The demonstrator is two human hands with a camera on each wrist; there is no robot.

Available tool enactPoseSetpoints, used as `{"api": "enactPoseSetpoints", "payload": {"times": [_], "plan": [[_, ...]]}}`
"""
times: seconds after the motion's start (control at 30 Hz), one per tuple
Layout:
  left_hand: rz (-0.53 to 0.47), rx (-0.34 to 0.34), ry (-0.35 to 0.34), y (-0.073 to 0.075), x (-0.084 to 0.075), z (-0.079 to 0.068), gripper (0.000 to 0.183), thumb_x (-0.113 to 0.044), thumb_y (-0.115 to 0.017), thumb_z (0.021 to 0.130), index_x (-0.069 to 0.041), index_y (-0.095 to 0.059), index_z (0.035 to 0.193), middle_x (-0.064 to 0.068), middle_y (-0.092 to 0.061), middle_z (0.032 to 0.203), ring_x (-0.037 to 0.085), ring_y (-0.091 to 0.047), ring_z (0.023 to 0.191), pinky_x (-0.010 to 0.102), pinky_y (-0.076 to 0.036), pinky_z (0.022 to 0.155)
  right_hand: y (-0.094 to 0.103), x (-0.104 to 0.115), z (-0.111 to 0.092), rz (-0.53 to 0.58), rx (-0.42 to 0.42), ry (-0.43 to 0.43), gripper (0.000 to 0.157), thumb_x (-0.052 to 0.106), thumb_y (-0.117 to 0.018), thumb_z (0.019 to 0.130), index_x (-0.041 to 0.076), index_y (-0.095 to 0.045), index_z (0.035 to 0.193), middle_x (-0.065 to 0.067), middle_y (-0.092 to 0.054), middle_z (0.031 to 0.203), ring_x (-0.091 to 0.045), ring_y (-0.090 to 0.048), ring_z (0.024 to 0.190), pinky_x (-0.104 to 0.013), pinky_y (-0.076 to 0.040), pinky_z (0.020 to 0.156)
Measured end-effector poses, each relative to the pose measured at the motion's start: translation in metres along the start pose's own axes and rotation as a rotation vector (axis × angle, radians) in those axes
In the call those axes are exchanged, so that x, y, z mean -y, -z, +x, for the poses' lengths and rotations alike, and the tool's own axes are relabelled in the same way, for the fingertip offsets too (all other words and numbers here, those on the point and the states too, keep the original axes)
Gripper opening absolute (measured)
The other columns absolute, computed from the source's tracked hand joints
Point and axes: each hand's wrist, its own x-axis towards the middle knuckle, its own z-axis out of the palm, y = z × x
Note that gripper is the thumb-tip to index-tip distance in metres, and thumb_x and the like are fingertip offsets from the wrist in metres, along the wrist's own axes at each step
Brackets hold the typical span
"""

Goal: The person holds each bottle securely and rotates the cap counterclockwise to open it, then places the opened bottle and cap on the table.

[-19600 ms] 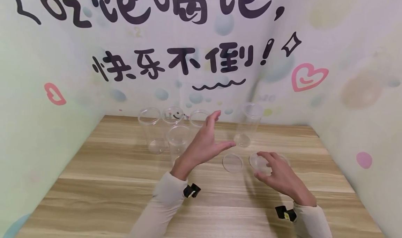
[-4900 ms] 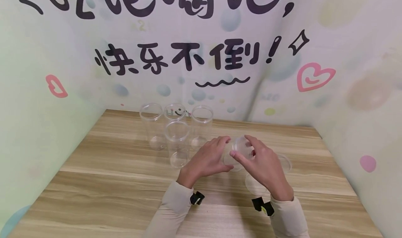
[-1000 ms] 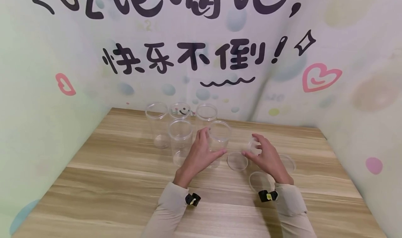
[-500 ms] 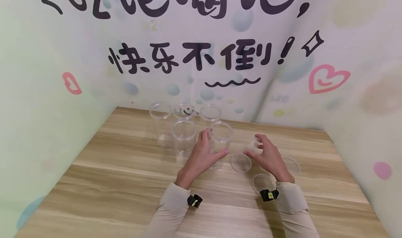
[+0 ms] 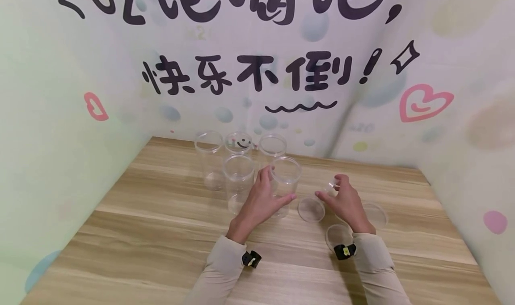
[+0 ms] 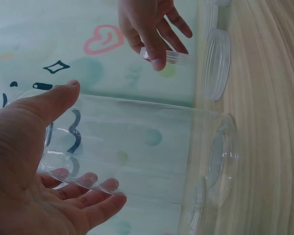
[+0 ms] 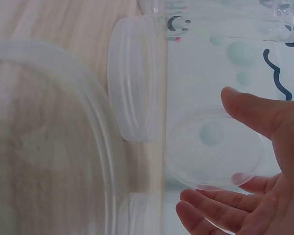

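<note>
In the head view, my left hand point(image 5: 261, 197) curves round a tall clear plastic jar point(image 5: 285, 175), thumb on the near side, fingers behind. The jar stands upright on the table and its rim is uncovered. My right hand point(image 5: 347, 203) pinches a clear round lid point(image 5: 331, 186) by its edge, raised off the table and tilted. From the right wrist view, that lid point(image 7: 215, 147) sits between thumb and fingers. One lid point(image 5: 311, 209) lies between my hands, another point(image 5: 339, 238) by my right wrist, a third point(image 5: 375, 215) to its right, partly hidden.
Several more clear jars stand close together left of the held one, among them a front jar point(image 5: 238, 184) and a far-left jar point(image 5: 209, 162). A printed wall point(image 5: 257, 86) rises behind the wooden table point(image 5: 161, 233), with side walls left and right.
Earlier both hands gripped a container off the table's back right area; now the jar stands beside the others and the lid is apart in my right hand. Over the last second, the lid tilts more.
</note>
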Motion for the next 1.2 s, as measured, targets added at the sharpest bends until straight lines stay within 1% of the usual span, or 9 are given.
{"api": "enactPoseSetpoints", "payload": {"times": [0.2, 0.33, 0.43, 0.53, 0.77, 0.9, 1.0, 1.2], "plan": [[-0.004, -0.003, 0.0, 0.0, 0.0, 0.0, 0.09, -0.038, -0.083, 0.079, -0.006, -0.031, 0.145, 0.017, -0.045, 0.14, 0.035, -0.053, 0.124, 0.048, -0.046, 0.103, -0.003, -0.002, 0.002, -0.014, -0.007, -0.044, 0.085, 0.043, -0.073, 0.088, -0.007, -0.029, 0.141, -0.039, -0.051, 0.134, -0.05, -0.054, 0.12, -0.059, -0.046, 0.096], [-0.003, -0.003, -0.006, 0.0, -0.001, 0.0, 0.091, -0.039, -0.083, 0.079, -0.006, -0.03, 0.146, 0.017, -0.045, 0.14, 0.036, -0.053, 0.124, 0.049, -0.046, 0.102, -0.005, -0.003, 0.003, -0.026, -0.01, -0.065, 0.085, 0.046, -0.072, 0.087, -0.006, -0.03, 0.14, -0.038, -0.052, 0.132, -0.049, -0.058, 0.113, -0.057, -0.048, 0.09], [-0.002, -0.001, -0.007, 0.0, -0.001, 0.0, 0.092, -0.039, -0.083, 0.079, -0.007, -0.03, 0.147, 0.017, -0.044, 0.141, 0.036, -0.053, 0.125, 0.049, -0.046, 0.102, -0.006, -0.004, 0.004, -0.04, -0.01, -0.066, 0.086, 0.047, -0.072, 0.087, -0.005, -0.029, 0.14, -0.036, -0.056, 0.127, -0.045, -0.061, 0.105, -0.054, -0.05, 0.084], [0.0, 0.003, -0.001, 0.0, 0.0, -0.001, 0.093, -0.04, -0.083, 0.079, -0.007, -0.029, 0.147, 0.017, -0.044, 0.142, 0.035, -0.052, 0.126, 0.048, -0.046, 0.103, -0.007, -0.006, 0.005, -0.052, -0.002, -0.067, 0.087, 0.049, -0.072, 0.087, -0.005, -0.029, 0.14, -0.035, -0.057, 0.124, -0.043, -0.062, 0.101, -0.053, -0.05, 0.08], [0.005, 0.011, 0.008, 0.0, -0.001, -0.001, 0.094, -0.041, -0.082, 0.08, -0.008, -0.028, 0.148, 0.016, -0.042, 0.144, 0.036, -0.052, 0.126, 0.049, -0.045, 0.103, -0.007, -0.007, 0.004, -0.057, 0.025, -0.076, 0.087, 0.049, -0.071, 0.088, -0.006, -0.029, 0.141, -0.035, -0.056, 0.125, -0.044, -0.061, 0.103, -0.054, -0.049, 0.082], [0.01, 0.014, 0.011, 0.0, 0.0, -0.001, 0.094, -0.042, -0.082, 0.08, -0.009, -0.027, 0.148, 0.016, -0.042, 0.144, 0.035, -0.052, 0.127, 0.048, -0.045, 0.104, -0.005, -0.006, 0.002, -0.069, 0.054, -0.084, 0.092, 0.05, -0.069, 0.089, -0.007, -0.026, 0.145, -0.037, -0.051, 0.134, -0.049, -0.056, 0.115, -0.059, -0.047, 0.091], [0.014, 0.014, 0.005, -0.001, 0.0, -0.001, 0.094, -0.043, -0.082, 0.08, -0.008, -0.027, 0.148, 0.016, -0.043, 0.143, 0.035, -0.052, 0.126, 0.048, -0.046, 0.103, -0.002, -0.006, 0.0, -0.097, 0.078, -0.086, 0.094, 0.051, -0.068, 0.089, -0.009, -0.025, 0.148, -0.036, -0.045, 0.141, -0.051, -0.049, 0.124, -0.062, -0.043, 0.098], [0.012, 0.012, 0.0, 0.0, -0.001, -0.002, 0.092, -0.041, -0.081, 0.081, -0.008, -0.028, 0.147, 0.017, -0.043, 0.141, 0.037, -0.053, 0.124, 0.049, -0.047, 0.101, 0.003, -0.008, 0.0, -0.181, 0.112, -0.089, 0.093, 0.053, -0.067, 0.088, -0.011, -0.031, 0.145, -0.037, -0.043, 0.143, -0.052, -0.048, 0.126, -0.062, -0.042, 0.098]]}}
